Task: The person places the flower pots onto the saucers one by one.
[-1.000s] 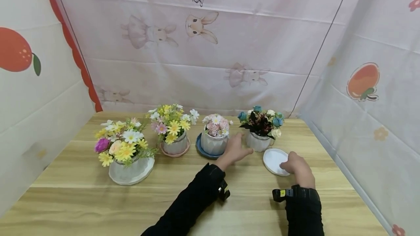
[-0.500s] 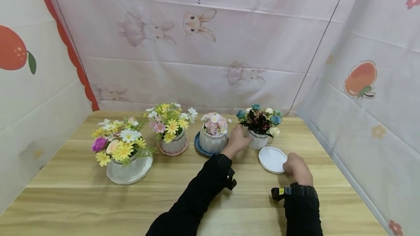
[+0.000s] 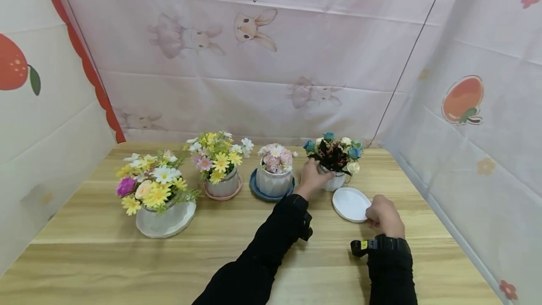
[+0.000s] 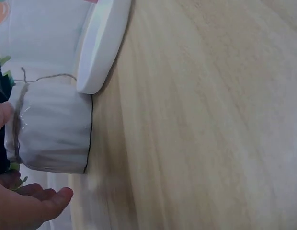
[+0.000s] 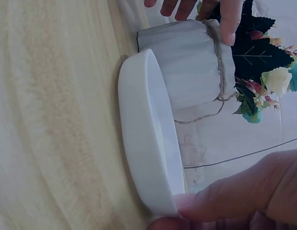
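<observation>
My left hand [image 3: 312, 179] is round a white flowerpot [image 3: 337, 183] of blue and cream artificial flowers at the back right. Its thumb lies on the twine-tied rim, and the fingers [image 4: 40, 203] spread along the other side. The pot [image 5: 187, 62] stands upright on the table. In front of it, my right hand [image 3: 386, 215] pinches the near right edge of a round white saucer [image 3: 350, 205]. In the right wrist view the thumb is over the saucer's rim [image 5: 148, 139] and a finger below; its far edge overlaps the pot in this view.
A pink-flowered pot [image 3: 273, 182] sits on a blue saucer [image 3: 255, 189]. Left of it, a yellow-flowered pot [image 3: 224, 185] stands on a pink saucer [image 3: 238, 192], and another flowerpot [image 3: 157, 218] on a white scalloped saucer [image 3: 185, 222]. Printed cloth [image 3: 199, 93] walls the wooden table [image 3: 178, 267].
My left hand has moved right, from beside the pink-flowered pot to round the blue-flowered one. The right hand has kept its pinch on the saucer, now slightly nearer the pot.
</observation>
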The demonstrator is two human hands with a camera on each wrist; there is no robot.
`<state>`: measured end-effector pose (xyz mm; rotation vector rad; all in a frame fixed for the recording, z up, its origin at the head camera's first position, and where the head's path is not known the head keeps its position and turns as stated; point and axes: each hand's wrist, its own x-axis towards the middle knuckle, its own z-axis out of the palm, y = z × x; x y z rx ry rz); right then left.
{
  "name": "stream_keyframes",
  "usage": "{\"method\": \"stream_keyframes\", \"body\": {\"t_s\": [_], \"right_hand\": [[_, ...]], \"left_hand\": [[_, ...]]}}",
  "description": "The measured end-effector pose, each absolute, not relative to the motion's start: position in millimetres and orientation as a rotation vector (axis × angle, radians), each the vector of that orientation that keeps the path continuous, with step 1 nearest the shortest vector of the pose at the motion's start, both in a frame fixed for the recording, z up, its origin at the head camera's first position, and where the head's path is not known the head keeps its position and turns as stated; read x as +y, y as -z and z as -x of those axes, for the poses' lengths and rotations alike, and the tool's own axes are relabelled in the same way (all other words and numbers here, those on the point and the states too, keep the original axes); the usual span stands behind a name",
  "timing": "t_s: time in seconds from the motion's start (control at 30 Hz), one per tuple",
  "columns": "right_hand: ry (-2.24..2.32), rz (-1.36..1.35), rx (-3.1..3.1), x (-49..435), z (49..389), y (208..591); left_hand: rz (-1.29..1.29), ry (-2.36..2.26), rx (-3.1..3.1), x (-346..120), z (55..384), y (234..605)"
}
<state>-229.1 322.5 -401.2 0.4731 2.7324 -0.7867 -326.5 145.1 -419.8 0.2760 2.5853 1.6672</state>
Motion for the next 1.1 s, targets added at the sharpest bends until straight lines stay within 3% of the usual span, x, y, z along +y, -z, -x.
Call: {"method": "stream_keyframes", "body": {"t_s": [0.8, 1.1], "right_hand": [[1.024, -0.549, 2.64, 325.8, 228.9, 406.6], [1.049, -0.563, 2.633, 324.1, 230.1, 408.1]], "left_hand": [[-0.211, -1.619, 2.645, 154.7, 326.2, 418.6], [-0.295, -1.659, 2.674, 150.4, 329.0, 427.2]]}}
